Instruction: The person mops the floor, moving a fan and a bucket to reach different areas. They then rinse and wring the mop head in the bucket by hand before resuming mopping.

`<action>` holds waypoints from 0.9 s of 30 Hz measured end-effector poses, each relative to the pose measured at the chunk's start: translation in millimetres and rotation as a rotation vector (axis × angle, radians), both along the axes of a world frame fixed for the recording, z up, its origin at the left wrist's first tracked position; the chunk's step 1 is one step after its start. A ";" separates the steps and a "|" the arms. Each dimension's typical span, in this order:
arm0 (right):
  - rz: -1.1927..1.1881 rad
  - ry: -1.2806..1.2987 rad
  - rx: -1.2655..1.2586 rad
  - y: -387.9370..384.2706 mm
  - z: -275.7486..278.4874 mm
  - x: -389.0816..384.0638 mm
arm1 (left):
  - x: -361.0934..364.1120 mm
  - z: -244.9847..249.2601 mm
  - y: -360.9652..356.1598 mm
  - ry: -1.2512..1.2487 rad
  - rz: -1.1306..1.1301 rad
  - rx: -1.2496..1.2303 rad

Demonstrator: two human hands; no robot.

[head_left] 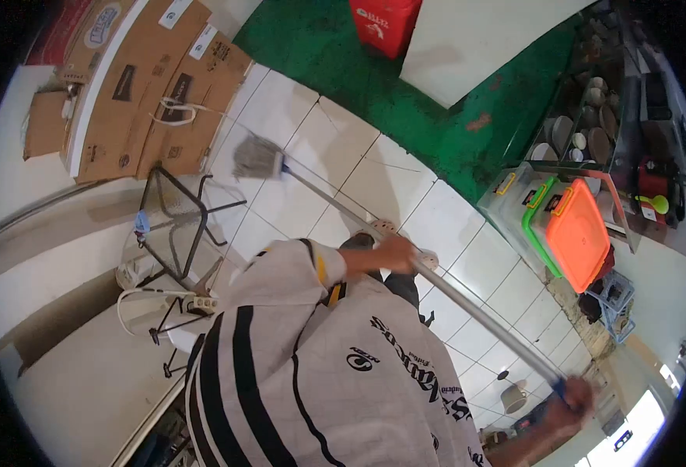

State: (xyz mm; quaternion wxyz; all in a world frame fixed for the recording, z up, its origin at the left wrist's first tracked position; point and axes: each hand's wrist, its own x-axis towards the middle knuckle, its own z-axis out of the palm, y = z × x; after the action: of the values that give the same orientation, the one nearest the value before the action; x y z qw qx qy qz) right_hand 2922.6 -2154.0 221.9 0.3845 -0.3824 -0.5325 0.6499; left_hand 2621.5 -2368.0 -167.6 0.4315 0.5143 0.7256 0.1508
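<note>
A long-handled mop runs diagonally across the head view, with a pale metal pole. Its grey string head rests on the white tiles at the upper left, joined by a blue socket. Wrapped around the middle of the pole, above my feet, is my left hand. My right hand grips the blue end of the pole at the lower right and is slightly blurred. The striped light shirt on my body fills the lower middle.
Cardboard boxes and a black-framed chair or stool flank the mop head. Green floor lies beyond the tiles, with a red bin. Plastic boxes with an orange lid stand right, below dish shelves. A bucket stands lower right.
</note>
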 end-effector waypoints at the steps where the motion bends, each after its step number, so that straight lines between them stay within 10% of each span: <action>1: 0.055 -0.025 0.157 19.9 38.5 69.2 | 28.4 38.7 26.5 -0.216 -0.025 0.001; 5: -0.141 0.086 0.371 -8.3 158.8 164.8 | 128.6 140.9 75.3 -0.355 -0.512 0.317; 10: -0.139 0.361 0.100 -63.3 122.4 236.6 | 156.3 116.1 85.5 -0.341 -0.832 0.279; 12: -0.931 0.060 0.382 -88.4 55.9 180.5 | 121.1 78.2 77.8 -0.375 -0.864 0.223; 13: -0.558 0.320 0.250 -95.2 19.7 185.7 | 109.7 44.1 64.6 -0.292 -0.666 0.211; 18: -0.758 0.273 -0.174 -117.2 -115.5 13.1 | -60.9 -44.8 19.3 0.097 -0.363 0.189; 20: -0.400 0.218 -0.233 -132.9 -127.0 -31.2 | -119.1 -101.2 -5.5 0.394 -0.415 -0.005; 27: -0.416 0.308 0.048 -102.1 -43.9 79.5 | 9.2 -3.9 48.1 0.120 -0.392 0.230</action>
State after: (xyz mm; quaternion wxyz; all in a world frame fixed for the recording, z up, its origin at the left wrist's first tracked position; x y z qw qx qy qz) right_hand 3002.1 -2256.1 178.0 0.5955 -0.3710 -0.3928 0.5945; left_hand 2630.7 -2319.9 -171.5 0.3471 0.6993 0.6142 0.1149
